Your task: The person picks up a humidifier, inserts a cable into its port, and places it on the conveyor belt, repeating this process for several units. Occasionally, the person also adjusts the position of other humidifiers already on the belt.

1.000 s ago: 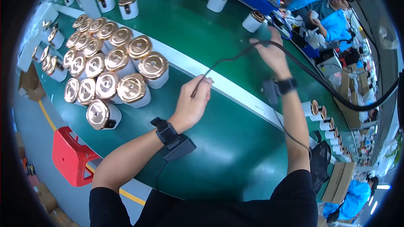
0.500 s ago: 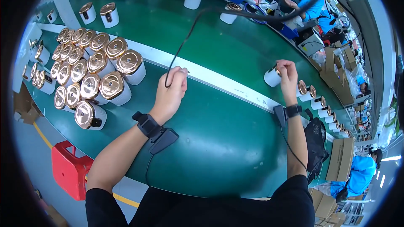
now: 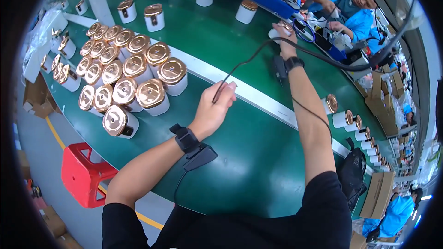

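Observation:
My left hand (image 3: 214, 108) is closed around the end of a thin black cable (image 3: 249, 60), near the pale strip that divides the table. The cable rises from the fist and joins a thicker black one at upper right. My right arm stretches to the far side, where my right hand (image 3: 287, 41) grips a white canister with a rose-gold lid (image 3: 274, 33); the fingers partly cover it. To the left of my left hand, several like canisters (image 3: 151, 97) stand in a tight group. Black devices are strapped on both wrists.
More canisters line the far side (image 3: 247, 12) and the right side (image 3: 342, 119). A black mesh bag (image 3: 353, 170) lies by the right edge. A red stool (image 3: 82, 175) stands at lower left. A person in blue (image 3: 364, 23) works across the table; cardboard boxes (image 3: 378, 195) are at right.
My right hand has let go of a canister at right and moved far and left to another one. My left hand still holds the cable. The whole view has shifted.

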Tool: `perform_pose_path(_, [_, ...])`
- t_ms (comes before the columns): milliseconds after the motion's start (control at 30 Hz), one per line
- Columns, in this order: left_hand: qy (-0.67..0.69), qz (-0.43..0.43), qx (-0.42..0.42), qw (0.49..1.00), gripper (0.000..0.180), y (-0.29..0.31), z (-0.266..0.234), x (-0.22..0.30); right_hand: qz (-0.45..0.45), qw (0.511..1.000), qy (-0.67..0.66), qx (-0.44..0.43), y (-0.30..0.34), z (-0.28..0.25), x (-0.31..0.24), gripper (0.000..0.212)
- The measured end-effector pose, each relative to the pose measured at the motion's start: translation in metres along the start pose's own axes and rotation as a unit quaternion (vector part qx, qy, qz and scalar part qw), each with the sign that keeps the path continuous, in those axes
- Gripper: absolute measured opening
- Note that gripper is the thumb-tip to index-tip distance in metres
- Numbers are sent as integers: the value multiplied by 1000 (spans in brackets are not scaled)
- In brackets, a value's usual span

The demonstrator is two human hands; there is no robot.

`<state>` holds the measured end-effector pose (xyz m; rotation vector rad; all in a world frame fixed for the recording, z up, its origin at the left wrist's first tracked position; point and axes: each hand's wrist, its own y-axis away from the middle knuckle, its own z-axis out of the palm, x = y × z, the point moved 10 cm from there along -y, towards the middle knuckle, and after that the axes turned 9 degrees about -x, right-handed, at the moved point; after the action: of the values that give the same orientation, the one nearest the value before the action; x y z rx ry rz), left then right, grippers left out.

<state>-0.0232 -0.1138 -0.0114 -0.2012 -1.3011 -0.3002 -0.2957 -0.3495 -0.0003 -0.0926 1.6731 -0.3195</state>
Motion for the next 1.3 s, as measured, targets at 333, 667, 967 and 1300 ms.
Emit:
perform_pose_path(333, [3,-1,-25,1000,41,5,0,-3,34,970,-143,-192,223,118,-87,36])
perform_pose_path(667, [-127,44,-1,991,42,7,1,4,-6,980,-84,-178,229,114,-91,41])
perform_pose_path(967, [-246,75,34,966,36,9,-5,16,-68,983,-43,-164,236,115,-105,47])
perform_pose_path(1300, [-204,79,27,975,48,11,-4,14,-34,987,-51,-150,240,121,-102,47])
